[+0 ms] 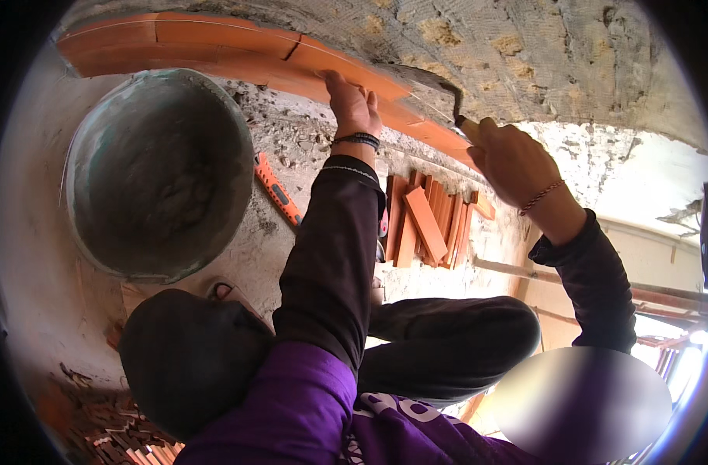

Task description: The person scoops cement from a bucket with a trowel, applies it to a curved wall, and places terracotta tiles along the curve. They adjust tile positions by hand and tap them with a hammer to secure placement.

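Along the floor's far edge, at the foot of the rough wall (540, 66), runs a row of orange bricks (272, 66), with a thin pale string (214, 25) stretched along it, probably as a guide for keeping the line straight. The left hand (352, 108) rests on the row near its middle, fingers apart and touching a brick, perhaps to steady it; whether they pinch its edge, I cannot tell. The right hand (517, 167) is closed around the handle of a trowel (468, 126), the fingers wrapped firmly, so the blade reaches in between row and wall; the blade's tip is hard to make out. By the floor's left side stands a round tub (241, 147) with grey mortar (164, 174) inside, seemingly kept there for easy scooping. An orange slotted bar tool (277, 188) lies just beside it. Toward the right, loose bricks (428, 221) are stacked side by side, one lying slantwise on top, apparently within arm's reach of the row.
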Tool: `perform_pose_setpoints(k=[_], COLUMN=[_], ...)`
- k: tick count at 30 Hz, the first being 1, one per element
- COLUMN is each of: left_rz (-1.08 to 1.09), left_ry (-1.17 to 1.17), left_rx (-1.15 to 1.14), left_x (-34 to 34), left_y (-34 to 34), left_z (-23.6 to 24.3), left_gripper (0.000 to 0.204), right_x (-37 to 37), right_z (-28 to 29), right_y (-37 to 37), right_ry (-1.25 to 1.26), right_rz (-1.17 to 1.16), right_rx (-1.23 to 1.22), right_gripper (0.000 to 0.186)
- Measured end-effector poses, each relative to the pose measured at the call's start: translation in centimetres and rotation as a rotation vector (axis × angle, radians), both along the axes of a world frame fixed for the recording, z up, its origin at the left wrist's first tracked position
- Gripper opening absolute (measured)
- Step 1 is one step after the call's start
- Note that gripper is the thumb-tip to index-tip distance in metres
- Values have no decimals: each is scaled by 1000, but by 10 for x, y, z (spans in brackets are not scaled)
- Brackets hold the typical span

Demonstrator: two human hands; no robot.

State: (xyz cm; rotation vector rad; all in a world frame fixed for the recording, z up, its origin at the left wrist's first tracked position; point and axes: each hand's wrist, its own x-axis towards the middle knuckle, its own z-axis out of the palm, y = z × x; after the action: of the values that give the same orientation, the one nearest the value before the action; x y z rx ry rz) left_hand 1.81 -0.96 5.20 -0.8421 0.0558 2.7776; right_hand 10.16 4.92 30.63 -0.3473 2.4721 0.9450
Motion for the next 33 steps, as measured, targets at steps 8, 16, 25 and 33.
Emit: perform_pose_setpoints(k=[8,16,25,33], left_rz=[-31,-48,-69,-93], left_ry=[-27,83,50,14], left_rx=[-11,-36,-30,-12], left_x=[4,4,0,-11], left_y=[6,3,4,-16], left_z=[11,16,1,0], left_gripper=[87,93,99,92], right_x=[-80,-82,-133,-50], right_z=[23,40,36,10], right_y=[15,30,-45,-38], right_ry=[-46,-88,-92,107], right_rz=[22,75,-107,12], right_rx=[81,-5,282,20], right_gripper=[25,25,37,17])
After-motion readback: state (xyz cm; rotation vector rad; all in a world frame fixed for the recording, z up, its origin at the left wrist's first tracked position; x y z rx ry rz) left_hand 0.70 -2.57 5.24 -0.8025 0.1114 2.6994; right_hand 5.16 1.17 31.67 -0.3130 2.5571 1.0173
